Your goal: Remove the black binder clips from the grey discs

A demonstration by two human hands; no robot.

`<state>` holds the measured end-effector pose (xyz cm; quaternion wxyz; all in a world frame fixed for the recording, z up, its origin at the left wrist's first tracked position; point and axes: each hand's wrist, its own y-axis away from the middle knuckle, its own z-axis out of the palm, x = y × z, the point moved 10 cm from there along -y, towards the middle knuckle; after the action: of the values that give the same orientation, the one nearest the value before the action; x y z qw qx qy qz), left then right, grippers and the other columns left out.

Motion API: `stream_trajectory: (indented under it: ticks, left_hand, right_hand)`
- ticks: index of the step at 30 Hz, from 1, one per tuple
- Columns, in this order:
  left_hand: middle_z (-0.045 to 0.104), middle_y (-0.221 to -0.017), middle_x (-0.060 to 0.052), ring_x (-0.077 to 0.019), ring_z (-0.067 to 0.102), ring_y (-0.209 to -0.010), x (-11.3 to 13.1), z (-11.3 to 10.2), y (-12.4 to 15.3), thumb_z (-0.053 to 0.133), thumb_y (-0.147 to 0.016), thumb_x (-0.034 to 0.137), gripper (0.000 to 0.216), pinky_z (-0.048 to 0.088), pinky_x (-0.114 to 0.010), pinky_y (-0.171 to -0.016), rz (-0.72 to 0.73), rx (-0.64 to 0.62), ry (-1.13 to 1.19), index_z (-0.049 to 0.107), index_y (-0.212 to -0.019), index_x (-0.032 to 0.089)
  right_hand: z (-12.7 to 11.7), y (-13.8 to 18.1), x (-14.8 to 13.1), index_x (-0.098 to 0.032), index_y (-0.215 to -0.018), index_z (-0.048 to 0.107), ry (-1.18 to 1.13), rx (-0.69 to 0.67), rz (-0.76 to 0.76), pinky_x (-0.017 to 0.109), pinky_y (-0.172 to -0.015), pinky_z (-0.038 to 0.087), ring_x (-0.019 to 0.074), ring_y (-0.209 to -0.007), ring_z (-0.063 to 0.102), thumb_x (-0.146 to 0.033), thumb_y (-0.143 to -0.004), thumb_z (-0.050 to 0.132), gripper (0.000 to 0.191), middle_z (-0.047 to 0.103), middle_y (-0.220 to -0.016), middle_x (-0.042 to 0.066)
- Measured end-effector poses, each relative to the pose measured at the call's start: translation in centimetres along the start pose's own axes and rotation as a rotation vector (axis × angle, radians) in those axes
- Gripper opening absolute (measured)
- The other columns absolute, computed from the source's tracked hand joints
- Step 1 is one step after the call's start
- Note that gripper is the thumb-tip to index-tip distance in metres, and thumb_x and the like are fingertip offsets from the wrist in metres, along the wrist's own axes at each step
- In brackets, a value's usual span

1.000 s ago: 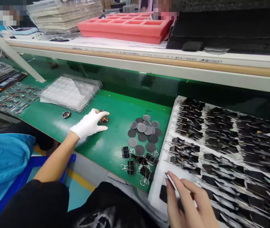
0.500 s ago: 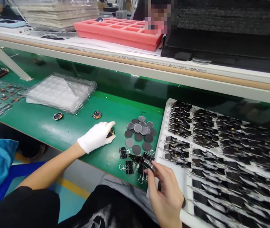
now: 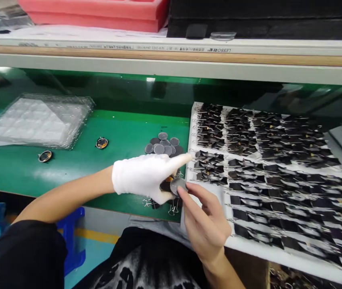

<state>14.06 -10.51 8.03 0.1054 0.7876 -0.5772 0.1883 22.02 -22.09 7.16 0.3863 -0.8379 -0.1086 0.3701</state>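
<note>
My left hand (image 3: 146, 178) wears a white glove and is closed on a small round dark part, its forefinger stretched toward the white tray (image 3: 189, 132). My bare right hand (image 3: 207, 220) meets it from below, fingertips pinching a grey disc (image 3: 177, 185) against that part. Both hands hover over several black binder clips (image 3: 171, 205) at the green bench's front edge. A pile of grey discs (image 3: 163, 147) lies just behind them.
The white tray holds rows of black binder clips (image 3: 267, 160) on the right. Two round dark parts (image 3: 102, 142) (image 3: 45, 156) lie on the green bench (image 3: 122, 132). Clear blister trays (image 3: 35, 120) sit far left. A shelf rail (image 3: 171, 60) runs overhead with a pink foam tray (image 3: 98, 12).
My left hand picked up a round part and carried it right to the clip pile. My right hand left the tray and came to meet it with a grey disc. The view tilted down.
</note>
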Motion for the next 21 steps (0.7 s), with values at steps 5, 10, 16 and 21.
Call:
stream_trajectory:
  ticks: [5, 10, 16, 21]
  left_hand:
    - [0.070, -0.101, -0.008, -0.0213, 0.066, -0.082, 0.0, 0.5, -2.0, 0.069, -0.086, 0.026, 0.090, 0.049, -0.029, -0.069, 0.074, 0.004, -0.050, 0.022, -0.162, 0.013]
    - [0.070, -0.096, -0.010, -0.0233, 0.062, -0.078, 1.7, 1.4, -2.5, 0.064, -0.091, 0.028, 0.080, 0.046, -0.032, -0.066, 0.145, -0.019, -0.239, 0.025, -0.157, 0.004]
    - [0.071, -0.097, -0.009, -0.0212, 0.063, -0.079, 4.1, 0.0, -2.0, 0.052, -0.105, 0.037, 0.030, 0.042, -0.034, -0.068, 0.302, -0.088, -0.092, 0.058, -0.125, 0.015]
    - [0.058, -0.064, -0.003, -0.0172, 0.055, -0.060, -1.8, -3.1, 0.8, 0.048, -0.107, 0.041, 0.043, 0.031, -0.034, -0.061, 0.032, 0.162, -0.328, 0.063, -0.074, 0.020]
  right_hand:
    - [0.1, -1.5, 0.4, -0.018, -0.151, 0.059, 0.054, -0.165, -0.035, 0.051, -0.102, 0.059, 0.0312, -0.127, 0.061, 0.016, -0.089, 0.054, 0.071, 0.063, -0.134, 0.019]
    - [1.6, -0.4, 2.7, -0.025, -0.149, 0.058, -0.128, -0.342, 0.282, 0.049, -0.106, 0.060, 0.0315, -0.138, 0.056, -0.008, -0.099, 0.060, 0.053, 0.053, -0.150, 0.016]
    - [2.8, 2.4, 6.1, -0.026, -0.147, 0.058, -0.628, -0.240, 0.884, 0.029, -0.084, 0.068, 0.0217, -0.102, 0.078, -0.031, -0.099, 0.073, 0.050, 0.077, -0.120, 0.009]
    - [1.3, 2.0, 7.6, -0.027, -0.112, 0.078, -0.818, -0.047, 0.869, 0.031, -0.080, 0.069, 0.0208, -0.089, 0.080, -0.028, -0.099, 0.073, 0.014, 0.079, -0.107, 0.005]
